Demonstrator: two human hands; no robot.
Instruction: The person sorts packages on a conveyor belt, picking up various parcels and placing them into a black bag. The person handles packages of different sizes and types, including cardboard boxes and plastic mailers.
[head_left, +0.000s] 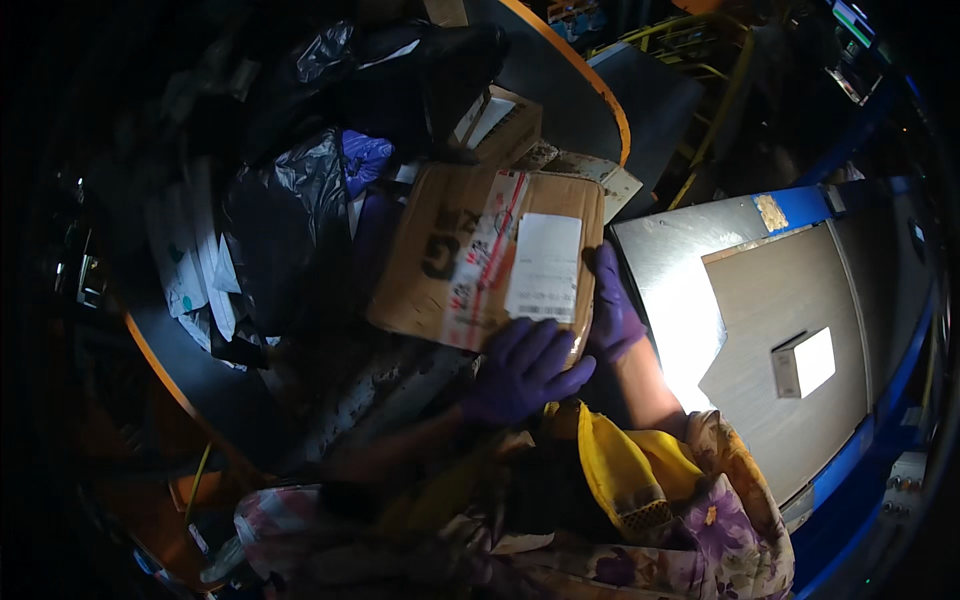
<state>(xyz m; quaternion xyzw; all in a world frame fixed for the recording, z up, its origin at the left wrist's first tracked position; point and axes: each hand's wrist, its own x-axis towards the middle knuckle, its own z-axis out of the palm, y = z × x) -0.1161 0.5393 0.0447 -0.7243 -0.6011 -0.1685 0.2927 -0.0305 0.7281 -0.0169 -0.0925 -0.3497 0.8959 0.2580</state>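
Note:
A taped brown cardboard box is before me, tilted, with a white label and a strip of printed red-and-white tape across its top. My left hand, in a purple glove, lies with spread fingers over the box's near edge, just below the label. Against the right side of the box is my right hand, gloved the same way, its fingers pointing away from me. Between them the two hands hold the box. Its underside is hidden.
Black plastic parcels, a purple bag and a smaller carton are heaped on the left and beyond. An orange-rimmed dark surface curves behind them. Rightward, a conveyor belt carries a small box, beside a brightly lit metal plate.

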